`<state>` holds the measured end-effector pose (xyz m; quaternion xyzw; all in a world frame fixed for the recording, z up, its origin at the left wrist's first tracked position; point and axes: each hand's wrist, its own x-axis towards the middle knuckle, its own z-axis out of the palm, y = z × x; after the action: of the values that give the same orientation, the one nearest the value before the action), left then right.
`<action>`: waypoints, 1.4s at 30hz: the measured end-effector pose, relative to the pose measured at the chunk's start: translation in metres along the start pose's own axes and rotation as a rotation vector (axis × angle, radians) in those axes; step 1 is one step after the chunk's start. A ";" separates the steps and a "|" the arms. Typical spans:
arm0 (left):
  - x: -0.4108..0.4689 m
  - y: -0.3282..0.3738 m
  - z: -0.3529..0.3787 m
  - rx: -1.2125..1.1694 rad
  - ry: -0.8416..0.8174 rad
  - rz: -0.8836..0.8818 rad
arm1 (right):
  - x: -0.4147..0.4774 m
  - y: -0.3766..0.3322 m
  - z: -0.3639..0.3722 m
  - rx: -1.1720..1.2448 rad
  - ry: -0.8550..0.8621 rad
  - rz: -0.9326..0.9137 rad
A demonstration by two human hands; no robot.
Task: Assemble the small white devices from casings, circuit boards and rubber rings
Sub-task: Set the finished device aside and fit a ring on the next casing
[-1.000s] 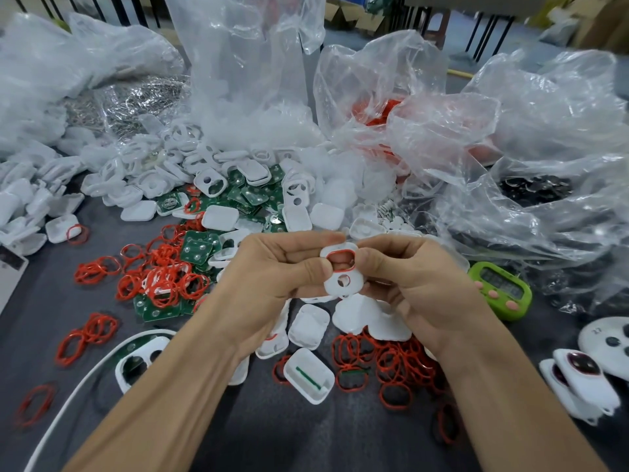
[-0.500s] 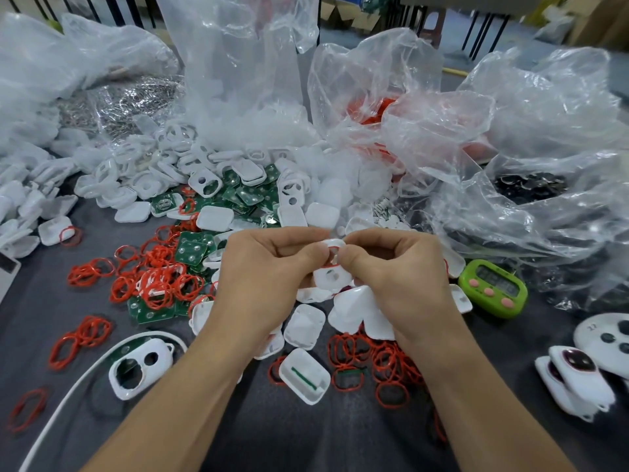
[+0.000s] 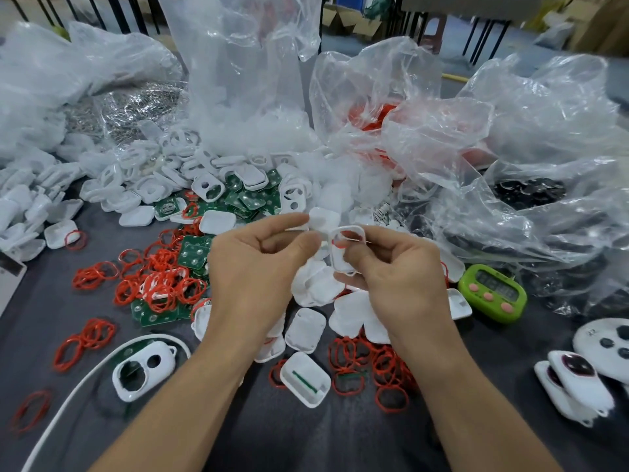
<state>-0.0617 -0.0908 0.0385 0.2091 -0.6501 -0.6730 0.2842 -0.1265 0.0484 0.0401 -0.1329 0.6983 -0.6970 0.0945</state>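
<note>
My right hand (image 3: 398,281) pinches a small white casing (image 3: 335,260) upright between thumb and forefinger, above the middle of the table. A red rubber ring (image 3: 340,245) shows inside its upper opening. My left hand (image 3: 258,267) hovers just left of the casing with its fingers curled. Blur hides whether its thumb touches the casing's edge. Loose red rings (image 3: 160,284) and green circuit boards (image 3: 194,250) lie to the left. More white casings (image 3: 207,189) are heaped behind.
A two-hole casing (image 3: 143,369) and a white cable (image 3: 85,373) lie front left, an open shell (image 3: 304,379) front centre. A green timer (image 3: 492,294) and finished white devices (image 3: 575,386) sit at the right. Crumpled plastic bags (image 3: 510,165) fill the back.
The casing has turned upright and shifted right in my right hand. My left hand has drawn back a little to the left. The view has tilted slightly.
</note>
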 end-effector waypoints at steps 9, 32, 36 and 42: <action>-0.003 -0.004 0.011 0.033 -0.165 -0.067 | 0.000 -0.005 0.001 0.051 -0.161 0.185; 0.029 0.002 -0.022 -0.381 -0.080 -0.405 | 0.091 -0.016 -0.028 -1.231 -0.065 -0.055; 0.029 0.000 -0.023 -0.336 -0.123 -0.372 | 0.085 -0.020 -0.032 -1.024 0.072 -0.078; 0.028 0.000 -0.020 -0.309 -0.170 -0.392 | 0.068 -0.013 -0.034 -0.896 0.173 -0.168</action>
<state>-0.0693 -0.1241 0.0392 0.2282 -0.5082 -0.8215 0.1213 -0.2013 0.0593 0.0575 -0.1580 0.9227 -0.3406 -0.0877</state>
